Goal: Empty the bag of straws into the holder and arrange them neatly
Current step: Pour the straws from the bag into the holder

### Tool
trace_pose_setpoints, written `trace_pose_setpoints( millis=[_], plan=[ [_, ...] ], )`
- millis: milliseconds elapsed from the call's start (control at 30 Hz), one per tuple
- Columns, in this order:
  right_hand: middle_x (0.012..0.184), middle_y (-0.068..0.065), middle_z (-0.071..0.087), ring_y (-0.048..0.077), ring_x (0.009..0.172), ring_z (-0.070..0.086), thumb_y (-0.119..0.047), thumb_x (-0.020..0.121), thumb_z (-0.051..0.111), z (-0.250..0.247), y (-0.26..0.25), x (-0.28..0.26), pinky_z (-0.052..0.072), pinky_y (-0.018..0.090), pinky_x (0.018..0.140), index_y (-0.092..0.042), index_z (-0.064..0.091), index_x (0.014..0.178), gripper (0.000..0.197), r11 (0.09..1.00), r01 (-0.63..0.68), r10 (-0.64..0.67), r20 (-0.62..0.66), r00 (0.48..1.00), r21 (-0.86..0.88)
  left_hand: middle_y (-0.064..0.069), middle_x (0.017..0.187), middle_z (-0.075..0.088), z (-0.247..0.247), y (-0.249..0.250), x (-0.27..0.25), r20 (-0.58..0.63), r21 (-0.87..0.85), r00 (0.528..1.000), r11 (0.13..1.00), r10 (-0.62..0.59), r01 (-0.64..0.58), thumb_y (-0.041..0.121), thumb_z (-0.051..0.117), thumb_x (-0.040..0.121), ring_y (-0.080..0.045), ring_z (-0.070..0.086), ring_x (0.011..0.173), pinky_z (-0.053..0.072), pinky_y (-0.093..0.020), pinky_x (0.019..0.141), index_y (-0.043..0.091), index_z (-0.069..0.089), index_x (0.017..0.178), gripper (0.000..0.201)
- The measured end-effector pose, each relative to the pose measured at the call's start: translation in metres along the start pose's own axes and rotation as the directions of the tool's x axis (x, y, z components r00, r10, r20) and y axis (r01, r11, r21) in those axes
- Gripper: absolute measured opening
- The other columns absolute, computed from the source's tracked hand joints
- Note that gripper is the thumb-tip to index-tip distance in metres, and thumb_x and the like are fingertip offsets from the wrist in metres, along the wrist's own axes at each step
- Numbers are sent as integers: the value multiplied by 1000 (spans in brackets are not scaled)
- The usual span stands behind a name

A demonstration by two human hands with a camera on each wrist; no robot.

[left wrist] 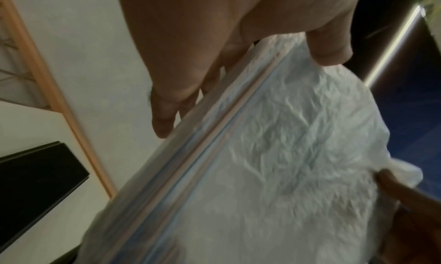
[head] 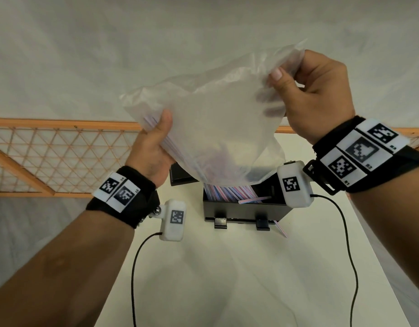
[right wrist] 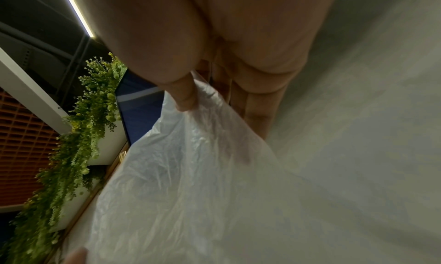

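A clear plastic bag [head: 217, 119] hangs upside down over the black holder [head: 246, 208] on the white table [head: 227, 279]. My left hand [head: 156, 140] grips the bag's left side, pinching several striped straws [left wrist: 190, 149] through the plastic [left wrist: 298, 155]. My right hand [head: 305, 90] pinches the bag's upper right corner [right wrist: 203, 102]. Red, white and blue straws [head: 229, 192] fill the holder below the bag's mouth. One straw [head: 254, 199] lies crosswise on the pile. Another straw [head: 281, 230] lies on the table by the holder's front right corner.
A black lid [head: 180, 177] lies flat behind the holder on the left, also in the left wrist view [left wrist: 35, 183]. An orange wooden lattice rail [head: 62, 156] runs along the table's far edge. Cables [head: 135, 267] trail from the wrist cameras over the table.
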State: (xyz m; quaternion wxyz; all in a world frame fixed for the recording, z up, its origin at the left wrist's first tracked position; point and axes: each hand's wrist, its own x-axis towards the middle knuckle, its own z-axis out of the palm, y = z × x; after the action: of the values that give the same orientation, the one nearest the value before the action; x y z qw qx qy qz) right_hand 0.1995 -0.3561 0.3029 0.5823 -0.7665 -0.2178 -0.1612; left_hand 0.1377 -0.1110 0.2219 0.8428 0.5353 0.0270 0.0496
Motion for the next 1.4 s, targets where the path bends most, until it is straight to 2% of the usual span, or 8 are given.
trace_pose_setpoints(
  millis=[100, 233, 333, 433, 600, 800, 1067, 1400],
  plan=[
    [91, 30, 65, 31, 73, 71, -17, 95, 65, 5, 1, 1, 57, 31, 52, 4, 62, 88, 22, 998, 28, -25, 52, 998, -54, -7, 133, 68, 5, -17, -1, -61, 3, 992, 994, -107, 107, 45, 45, 104, -24, 64, 124, 50, -46, 102, 13, 54, 143, 51],
    [91, 30, 64, 34, 75, 70, -16, 95, 65, 8, 3, 2, 59, 34, 54, 5, 63, 89, 22, 996, 38, -32, 77, 997, -80, 2, 122, 73, 7, -27, 1, -82, 45, 979, 980, -187, 191, 46, 36, 107, -16, 69, 115, 52, -47, 100, 24, 59, 134, 42],
    [86, 22, 65, 21, 70, 67, -16, 95, 64, 7, 0, 4, 54, 24, 54, 6, 64, 91, 22, 992, 44, -35, 82, 996, -117, 0, 131, 69, 4, -35, 2, -61, 72, 952, 950, -301, 305, 52, 34, 106, -23, 66, 121, 44, -57, 108, 27, 51, 143, 48],
    [79, 5, 61, 5, 66, 61, -15, 95, 63, 6, -2, 8, 50, 19, 53, 2, 64, 91, 18, 991, 42, -30, 93, 995, -130, -2, 133, 68, 7, -38, 0, -27, 85, 944, 940, -330, 331, 50, 38, 105, -24, 65, 122, 43, -57, 109, 25, 50, 144, 48],
    [82, 2, 61, 3, 65, 61, -17, 95, 64, 1, 1, 10, 51, 19, 52, -2, 65, 90, 16, 982, -11, 35, 123, 992, -188, -4, 131, 69, 5, -29, 0, -59, 87, 978, 975, -198, 203, 51, 64, 86, -22, 65, 122, 47, -48, 104, 18, 51, 143, 67],
    [84, 6, 70, 26, 71, 73, -31, 87, 68, 0, 15, 4, 61, 47, 61, -14, 63, 75, 21, 956, -101, 119, 49, 992, -276, 2, 132, 68, 1, -17, 4, -61, 61, 979, 978, -196, 199, 59, 51, 94, -18, 65, 122, 46, -46, 106, 28, 49, 144, 59],
    [81, 5, 71, 31, 67, 73, -30, 84, 68, -7, 13, -1, 59, 57, 58, -10, 61, 73, 23, 964, -178, 183, 7, 983, -200, 12, 125, 71, 13, -12, 6, -56, 70, 971, 969, -233, 237, 61, 47, 96, -12, 63, 122, 47, -42, 98, 40, 57, 129, 41],
    [97, 13, 70, 31, 74, 73, -38, 79, 69, -8, -8, 8, 58, 58, 61, -7, 63, 95, 35, 975, -129, 128, -16, 992, -180, 10, 138, 63, 13, -23, 10, -18, 157, 938, 925, -347, 345, 79, 60, 69, -21, 59, 128, 32, -54, 117, 42, 47, 145, 86]
  ],
)
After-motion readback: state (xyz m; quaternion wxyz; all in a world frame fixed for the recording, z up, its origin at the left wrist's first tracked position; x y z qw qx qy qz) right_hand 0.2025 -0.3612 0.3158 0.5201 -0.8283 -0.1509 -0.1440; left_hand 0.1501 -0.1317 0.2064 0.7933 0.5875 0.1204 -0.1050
